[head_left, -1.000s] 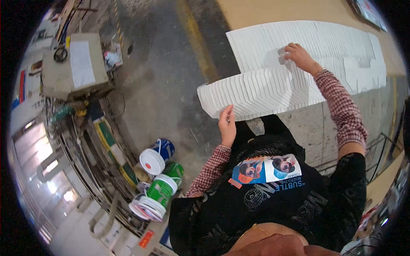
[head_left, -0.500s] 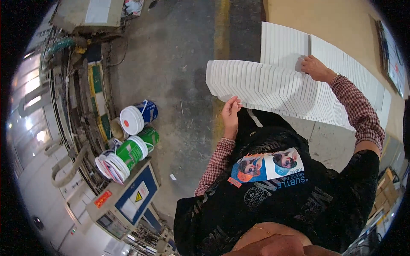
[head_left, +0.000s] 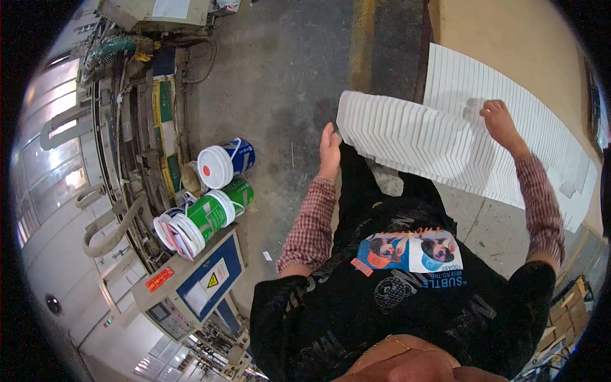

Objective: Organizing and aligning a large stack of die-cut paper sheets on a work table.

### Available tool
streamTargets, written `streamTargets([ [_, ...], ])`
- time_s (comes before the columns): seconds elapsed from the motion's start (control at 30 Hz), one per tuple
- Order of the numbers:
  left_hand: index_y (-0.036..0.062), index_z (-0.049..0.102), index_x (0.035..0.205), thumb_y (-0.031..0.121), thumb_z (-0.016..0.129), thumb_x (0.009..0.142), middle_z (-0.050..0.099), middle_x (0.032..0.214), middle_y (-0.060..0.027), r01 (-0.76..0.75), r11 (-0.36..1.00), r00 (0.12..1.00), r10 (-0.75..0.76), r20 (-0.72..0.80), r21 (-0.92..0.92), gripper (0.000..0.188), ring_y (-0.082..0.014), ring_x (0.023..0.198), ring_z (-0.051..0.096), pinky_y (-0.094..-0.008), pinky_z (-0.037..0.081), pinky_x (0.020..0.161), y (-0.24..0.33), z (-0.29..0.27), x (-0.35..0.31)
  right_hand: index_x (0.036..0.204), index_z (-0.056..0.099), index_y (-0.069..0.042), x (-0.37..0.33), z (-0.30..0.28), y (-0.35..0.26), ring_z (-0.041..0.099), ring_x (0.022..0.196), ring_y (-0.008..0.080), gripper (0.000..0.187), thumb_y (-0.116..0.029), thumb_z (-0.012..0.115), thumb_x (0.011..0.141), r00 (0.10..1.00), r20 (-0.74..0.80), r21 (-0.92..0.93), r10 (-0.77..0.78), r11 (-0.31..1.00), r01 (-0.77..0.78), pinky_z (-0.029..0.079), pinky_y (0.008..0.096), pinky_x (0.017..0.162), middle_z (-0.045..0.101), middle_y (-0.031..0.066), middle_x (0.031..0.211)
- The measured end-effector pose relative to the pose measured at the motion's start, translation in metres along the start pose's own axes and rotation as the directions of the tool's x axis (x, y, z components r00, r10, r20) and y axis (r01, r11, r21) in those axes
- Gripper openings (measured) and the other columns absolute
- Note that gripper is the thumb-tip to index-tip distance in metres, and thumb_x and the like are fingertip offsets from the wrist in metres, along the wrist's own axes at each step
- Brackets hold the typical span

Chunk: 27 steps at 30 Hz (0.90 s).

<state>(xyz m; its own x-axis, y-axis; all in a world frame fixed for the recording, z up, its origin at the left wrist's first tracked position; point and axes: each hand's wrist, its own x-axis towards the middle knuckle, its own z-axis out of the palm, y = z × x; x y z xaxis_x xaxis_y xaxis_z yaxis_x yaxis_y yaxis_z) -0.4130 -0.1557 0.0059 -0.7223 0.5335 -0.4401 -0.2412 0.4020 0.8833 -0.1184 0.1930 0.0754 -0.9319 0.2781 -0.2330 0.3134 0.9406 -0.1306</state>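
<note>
A near row of fanned, overlapping white sheets [head_left: 420, 134] bulges over the front of the tan table. Behind it, more white sheets [head_left: 458, 79] lie in a long overlapping run to the right. My left hand [head_left: 330, 153] is upright just beside the left end of the near row, its fingers stretched and apparently holding nothing. Over the far run, my right hand [head_left: 501, 124] has its fingers curled, with a shadow on the sheets beside them. Whether anything is pinched in those fingertips is hidden.
The tan table [head_left: 515, 38] extends behind the sheets. To my left on the floor side stand a blue-and-white bucket [head_left: 216, 167], a green-and-white bucket [head_left: 213, 213] and a machine control cabinet [head_left: 203, 286]. Machine rails [head_left: 137, 134] run along the far left. Boxes [head_left: 566, 312] are at lower right.
My left hand has left the near row's front edge and straightened its fingers beside its left end. My right hand has shifted slightly right and nearer. The dark gap in the far run no longer shows.
</note>
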Motion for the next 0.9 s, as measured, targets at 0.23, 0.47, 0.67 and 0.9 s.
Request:
streamTargets([
  [0.23,0.0083,0.034,0.129,0.047,0.017,0.091,0.030,0.135,-0.0111,-0.212,0.884,0.804,-0.084,0.589,0.416,0.058,-0.0267,0.126,0.024,-0.0375,0.018,0.103,-0.006,0.005,0.193,0.086,0.054,0.001,-0.047,0.005,-0.173,0.050,0.069,0.0164,0.009,-0.003,0.046,0.085,0.646,-0.212,0.748,0.733,0.547,-0.375,0.039,0.0239,0.066,0.053,0.0084,0.076],
  [0.47,0.0093,0.047,0.121,0.058,0.008,0.085,0.026,0.137,-0.0113,-0.299,0.729,0.179,-0.591,0.787,0.616,0.072,-0.0310,0.126,0.024,-0.0434,0.016,0.104,-0.048,0.090,0.243,0.133,0.023,-0.006,-0.002,0.180,-0.423,0.018,0.128,0.0297,0.065,-0.049,0.037,0.087,0.095,0.772,0.483,0.629,-0.677,0.555,0.019,0.0467,0.102,0.017,0.0134,0.140],
  [0.67,0.0062,0.048,0.120,0.066,0.008,0.080,0.025,0.137,-0.0139,-0.495,0.523,0.191,-0.714,0.674,0.694,0.082,-0.0311,0.126,0.024,-0.0433,0.018,0.103,-0.048,0.077,0.255,0.136,0.015,-0.011,0.133,0.190,-0.412,0.016,0.128,0.0278,0.074,-0.060,0.032,0.083,-0.050,0.791,0.428,0.609,-0.495,0.756,0.015,0.0460,0.103,0.013,0.0078,0.141],
  [0.9,0.0074,0.039,0.127,0.072,0.014,0.077,0.036,0.131,-0.0153,-0.547,0.636,0.043,-0.628,0.777,0.544,0.086,-0.0288,0.123,0.030,-0.0427,0.022,0.101,-0.003,0.071,0.275,0.083,0.060,-0.004,0.183,0.114,-0.426,0.054,0.074,0.0258,0.059,-0.058,0.036,0.083,0.017,0.789,0.166,0.614,-0.241,0.956,0.038,0.0377,0.088,0.060,0.0055,0.088],
])
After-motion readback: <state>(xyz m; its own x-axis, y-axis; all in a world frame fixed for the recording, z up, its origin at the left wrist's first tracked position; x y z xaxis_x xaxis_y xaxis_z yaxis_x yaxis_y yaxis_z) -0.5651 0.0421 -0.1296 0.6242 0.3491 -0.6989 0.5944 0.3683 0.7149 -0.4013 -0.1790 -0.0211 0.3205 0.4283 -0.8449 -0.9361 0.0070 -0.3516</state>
